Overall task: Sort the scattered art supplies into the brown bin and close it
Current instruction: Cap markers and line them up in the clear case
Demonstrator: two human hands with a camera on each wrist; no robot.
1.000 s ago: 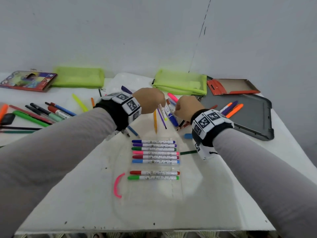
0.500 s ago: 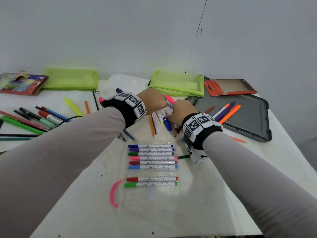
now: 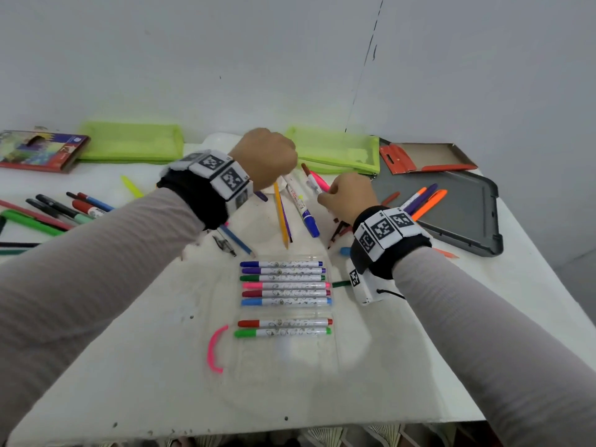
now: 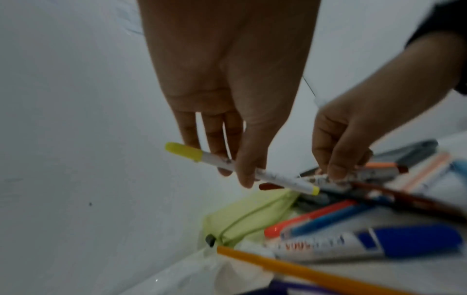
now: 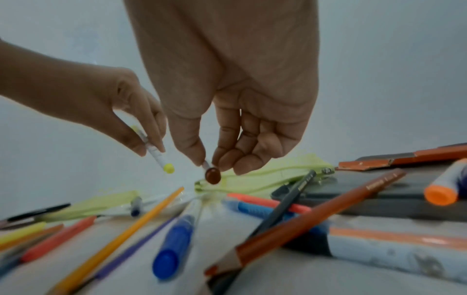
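Observation:
My left hand (image 3: 267, 156) is raised above the pile of loose pens, and its fingertips (image 4: 235, 171) pinch a white marker with a yellow cap (image 4: 278, 179). My right hand (image 3: 345, 195) sits just to its right. Its thumb and forefinger (image 5: 211, 162) pinch a brown-capped marker (image 5: 212, 175) by one end; that brown marker (image 3: 309, 177) sticks up past the hand in the head view. The open brown cardboard box (image 3: 429, 153) with an orange flap lies at the back right, beyond both hands.
A clear pouch (image 3: 285, 285) holding several markers lies in front of the hands. A blue marker (image 3: 309, 224) and an orange pencil (image 3: 280, 214) lie between them. A grey tray (image 3: 467, 214) is on the right, two green mesh pouches (image 3: 335, 150) are behind, and loose pens (image 3: 58, 211) lie left.
Both hands were down among the loose pens. The left hand has lifted away with the yellow-capped marker, and the right hand now pinches the brown-capped one.

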